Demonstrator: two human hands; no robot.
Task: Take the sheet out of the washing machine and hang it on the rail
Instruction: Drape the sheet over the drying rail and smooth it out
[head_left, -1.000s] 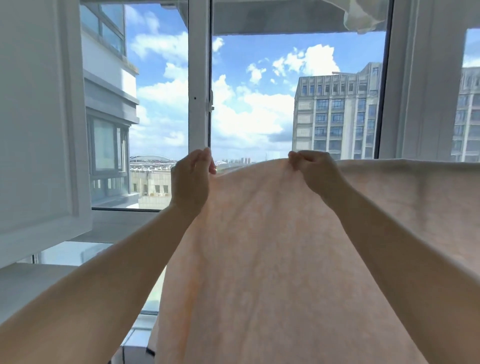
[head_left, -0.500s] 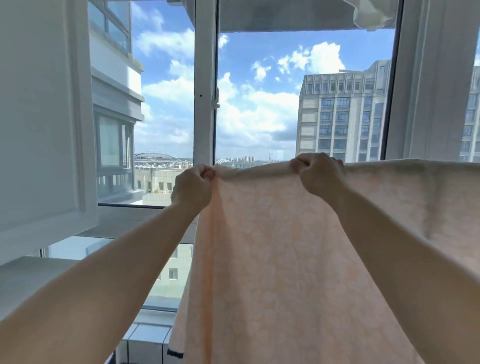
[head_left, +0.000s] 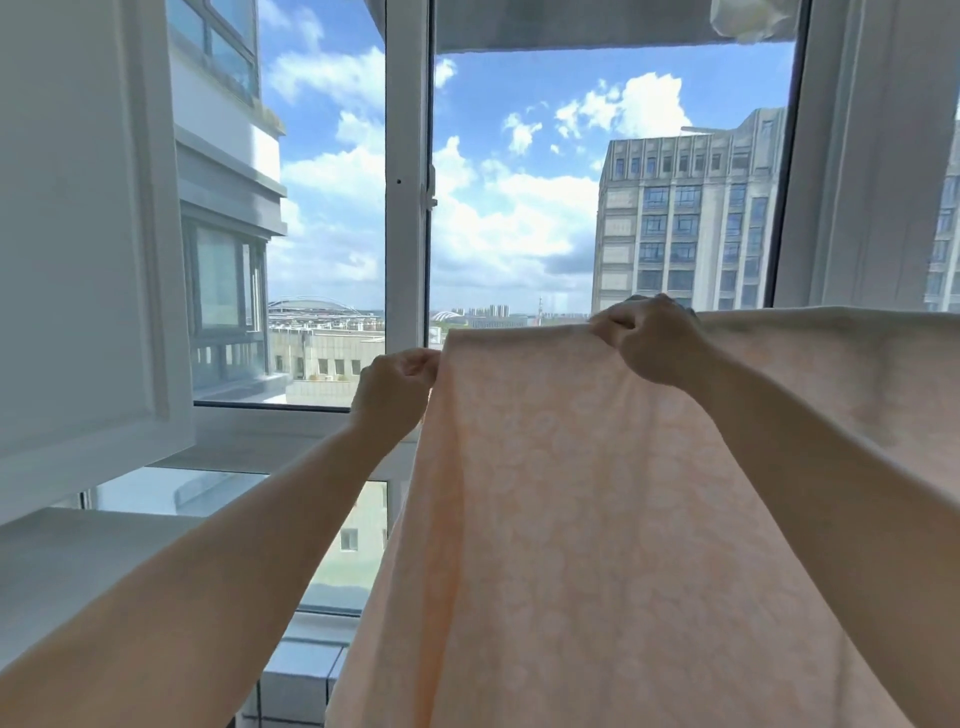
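Sheet (head_left: 597, 519), peach-coloured with a faint pale pattern, hangs in the centre and right of the frame before a high-rise window, its top edge running almost level from the middle of the picture out past the right border. The person's left hand (head_left: 395, 387) pinches the sheet's left corner just left of centre, fingers curled tight on the cloth. The right hand (head_left: 654, 338), a little higher and to the right, is clenched over the same top edge, knuckles toward the camera. Between the two hands the edge is stretched taut and climbs slightly toward the right; below them the cloth falls in one broad drape to the bottom of the frame, partly covering the right forearm.

The long axis of the held edge lies left to right across the view, roughly parallel to the white window frame (head_left: 408, 208) behind it. The rail cannot be made out; the edge to the right of the right hand sits flat and level, which suggests it may already lie over a support, but that cannot be told for sure. The left hand holds the free end, so any further spreading would likely run leftward from there. An apartment block (head_left: 685, 218) and clouded blue sky fill the upper half.
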